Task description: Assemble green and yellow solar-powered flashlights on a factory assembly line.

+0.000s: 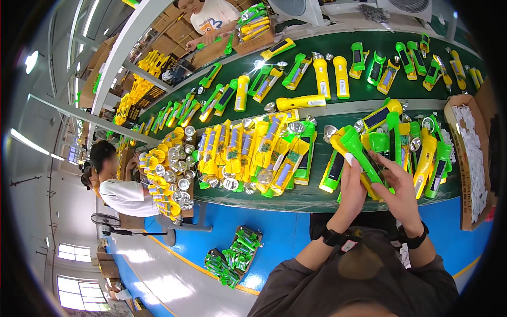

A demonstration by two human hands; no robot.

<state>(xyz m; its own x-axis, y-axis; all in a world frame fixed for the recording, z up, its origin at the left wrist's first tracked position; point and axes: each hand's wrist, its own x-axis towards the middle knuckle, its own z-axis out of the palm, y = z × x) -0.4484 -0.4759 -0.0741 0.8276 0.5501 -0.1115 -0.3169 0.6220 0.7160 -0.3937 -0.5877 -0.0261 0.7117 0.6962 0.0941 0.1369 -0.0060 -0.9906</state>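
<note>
Between my two hands, above the bench's near edge, is a flashlight with a green shell [359, 147] and yellow parts. My left hand [353, 186] is closed on its left side, fingers pressed along it. My right hand [397, 186] grips the lower right side, with the thumb against the shell and the fingers curved round. Just beyond and to the right lies a pile of green and yellow flashlights, including a yellow one [425, 161] beside my right hand. Left of my hands, many yellow half-shells [232, 150] with silvery reflectors and blue-grey cells lie heaped.
A green conveyor belt [211, 119] carrying flashlights runs along the far side. At the right stands a cardboard box [465, 211] of white pieces. Bins of green parts [243, 249] sit on the blue floor. Co-workers work at left [124, 195] and across the belt [214, 18].
</note>
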